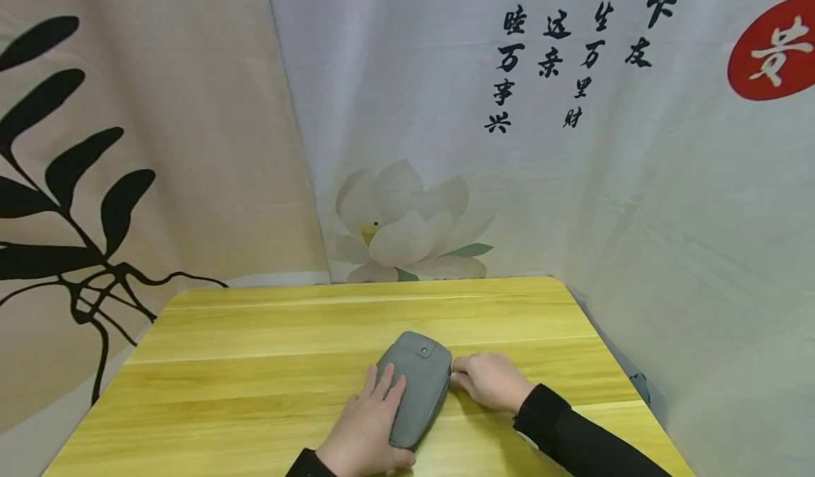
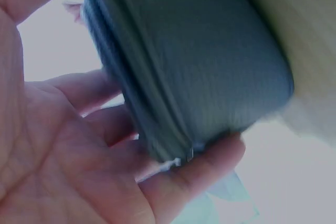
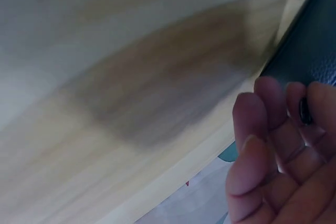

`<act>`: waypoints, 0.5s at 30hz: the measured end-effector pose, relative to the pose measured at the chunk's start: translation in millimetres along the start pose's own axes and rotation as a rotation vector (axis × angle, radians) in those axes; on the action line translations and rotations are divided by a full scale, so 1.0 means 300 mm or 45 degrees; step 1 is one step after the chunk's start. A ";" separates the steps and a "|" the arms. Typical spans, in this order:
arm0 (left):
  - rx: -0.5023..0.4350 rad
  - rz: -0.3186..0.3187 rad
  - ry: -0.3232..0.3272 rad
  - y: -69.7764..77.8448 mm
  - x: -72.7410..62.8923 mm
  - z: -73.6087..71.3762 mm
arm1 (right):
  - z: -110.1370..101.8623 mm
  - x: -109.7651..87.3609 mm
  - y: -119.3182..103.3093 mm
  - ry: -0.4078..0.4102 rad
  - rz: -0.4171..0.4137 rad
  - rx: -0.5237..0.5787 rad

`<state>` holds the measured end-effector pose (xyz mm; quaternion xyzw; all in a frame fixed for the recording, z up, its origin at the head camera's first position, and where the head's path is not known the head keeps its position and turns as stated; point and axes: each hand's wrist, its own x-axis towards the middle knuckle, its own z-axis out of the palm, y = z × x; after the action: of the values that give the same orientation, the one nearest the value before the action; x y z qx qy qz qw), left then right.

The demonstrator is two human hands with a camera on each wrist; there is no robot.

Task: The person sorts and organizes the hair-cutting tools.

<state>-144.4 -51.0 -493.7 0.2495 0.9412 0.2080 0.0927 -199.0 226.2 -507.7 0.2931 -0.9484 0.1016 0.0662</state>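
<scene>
A grey zip pouch (image 1: 419, 385) with a snap tab at its far end lies tilted on the wooden table. My left hand (image 1: 372, 420) holds it from the left, fingers spread over its upper face and thumb by its near end. In the left wrist view, the pouch (image 2: 210, 61) shows its zipped side, with fingers of the left hand (image 2: 79, 150) reaching along its edge. At the pouch's far right side, my right hand (image 1: 490, 381) pinches a small dark zipper pull (image 3: 304, 111), glimpsed between the fingers in the right wrist view.
The yellow wood-grain table (image 1: 255, 364) extends around the pouch. Behind it hangs a pale cloth (image 1: 407, 109) printed with a lotus and dark characters. Another cloth with a black leaf print (image 1: 127, 208) hangs at the left.
</scene>
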 end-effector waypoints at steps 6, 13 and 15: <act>-0.008 0.067 -0.039 0.008 -0.016 -0.030 | 0.011 0.035 0.024 0.077 -0.001 -0.107; 0.059 0.071 -0.049 0.014 -0.009 -0.044 | 0.016 0.075 0.031 0.128 0.004 -0.228; 0.069 0.068 -0.061 0.016 -0.006 -0.046 | 0.014 0.077 0.034 0.120 0.010 -0.229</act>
<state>-144.6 -52.8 -479.1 0.2819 0.9370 0.1789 0.1027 -224.2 220.8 -509.1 0.2772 -0.9506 0.0300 0.1364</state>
